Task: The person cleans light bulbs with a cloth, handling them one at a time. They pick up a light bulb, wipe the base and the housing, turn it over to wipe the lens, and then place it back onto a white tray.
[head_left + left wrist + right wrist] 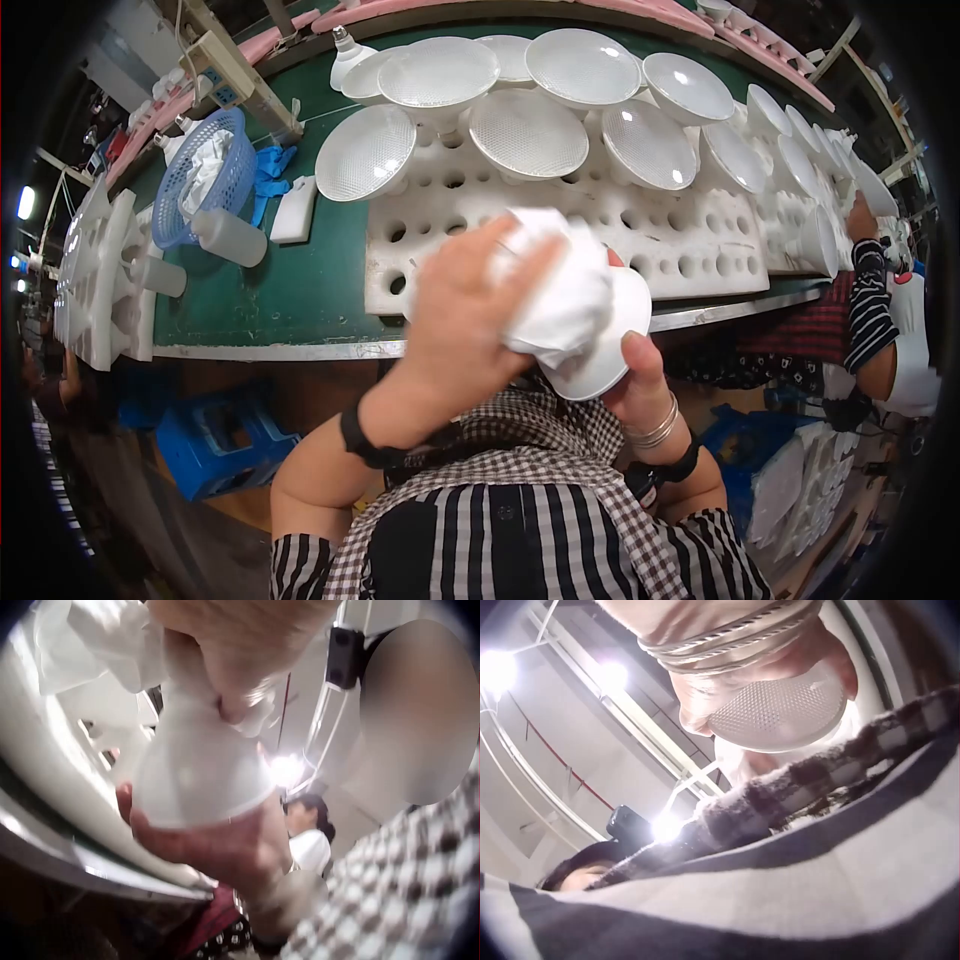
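A white reflector lamp bulb [612, 362] is held over the table's front edge, close to the apron. My right hand [642, 388] grips it by its wide rim, thumb on one side and fingers on the other. A crumpled white cloth [565, 295] is wrapped over the lamp's narrower part, and my left hand [452, 305], blurred, grips it there. In the left wrist view the lamp's smooth white cone [199, 776] flares toward the right hand [217, 847]. Its dimpled lens [780, 712] shows in the right wrist view. The cloth hides the lamp's base end.
White foam trays [520, 235] with holes hold several similar lamps [530, 135], lenses up. At left on the green table [300, 325] are a blue basket [240, 150] with cloth, a white bottle [232, 238] and a white block [294, 210]. Another person's arm [870, 300] reaches in at right.
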The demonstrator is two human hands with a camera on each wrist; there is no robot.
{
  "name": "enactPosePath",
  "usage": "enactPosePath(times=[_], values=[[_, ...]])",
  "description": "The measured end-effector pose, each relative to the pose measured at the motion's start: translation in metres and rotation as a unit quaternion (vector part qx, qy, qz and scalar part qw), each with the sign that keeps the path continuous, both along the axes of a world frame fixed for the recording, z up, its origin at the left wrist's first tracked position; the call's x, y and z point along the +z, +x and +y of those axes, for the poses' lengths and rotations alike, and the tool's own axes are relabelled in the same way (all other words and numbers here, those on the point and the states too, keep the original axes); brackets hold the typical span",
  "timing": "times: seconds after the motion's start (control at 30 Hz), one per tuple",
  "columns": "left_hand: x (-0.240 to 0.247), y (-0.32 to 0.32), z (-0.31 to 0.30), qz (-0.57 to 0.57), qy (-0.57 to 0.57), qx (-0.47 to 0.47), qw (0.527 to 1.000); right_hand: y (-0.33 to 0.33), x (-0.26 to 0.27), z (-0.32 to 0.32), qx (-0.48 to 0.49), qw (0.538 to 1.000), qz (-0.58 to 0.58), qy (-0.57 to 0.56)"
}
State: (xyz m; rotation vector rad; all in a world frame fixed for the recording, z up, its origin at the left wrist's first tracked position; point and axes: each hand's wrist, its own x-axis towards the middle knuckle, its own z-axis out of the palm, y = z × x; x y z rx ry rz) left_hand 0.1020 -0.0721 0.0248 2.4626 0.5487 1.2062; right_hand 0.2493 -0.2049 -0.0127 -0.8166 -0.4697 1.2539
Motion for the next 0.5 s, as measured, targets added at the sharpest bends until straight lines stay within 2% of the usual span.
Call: enactPosePath(times=[0.03,0.07,0.17,0.2,0.23,0.27,0.3,0.37,0.4,0.47,0.5], values=[[0.006,0.002,-0.008,0.086,0.039,-0.01,0.995,-0.001,0.001,-0.002,0.003,1.0,-0.001,-0.001],[0.004,0.002,-0.003,0.144,-0.039,0.001,0.989,-0.004,0.003,-0.006,0.003,1.0,-0.02,-0.022],[-0.015,0.019,0.027,0.004,-0.209,-0.063,0.976,-0.005,0.01,-0.008,-0.014,0.996,-0.041,-0.078],[-0.015,0.021,0.031,0.001,-0.207,-0.064,0.976,-0.002,0.011,-0.01,-0.011,0.996,-0.059,-0.062],[-0.014,0.024,0.035,-0.038,-0.391,-0.052,0.918,0.001,0.012,-0.01,-0.008,0.996,-0.078,-0.044],[-0.013,0.027,0.039,-0.073,-0.56,-0.041,0.824,0.002,0.011,-0.009,-0.016,0.996,-0.075,-0.045],[-0.017,0.029,0.04,-0.072,-0.558,-0.048,0.826,0.004,0.008,-0.01,-0.023,0.996,-0.078,-0.043],[-0.03,0.031,0.041,-0.144,-0.355,-0.001,0.924,0.01,0.0,-0.012,-0.032,0.997,0.038,-0.066],[-0.025,0.027,0.046,-0.153,-0.312,0.028,0.937,0.011,-0.002,-0.011,-0.051,0.995,0.063,-0.062],[-0.025,0.009,0.06,0.015,-0.126,0.097,0.987,0.015,0.003,-0.012,-0.07,0.994,0.062,-0.061],[-0.022,0.004,0.055,0.097,-0.027,0.143,0.985,0.016,0.005,-0.014,-0.089,0.992,0.067,-0.062]])
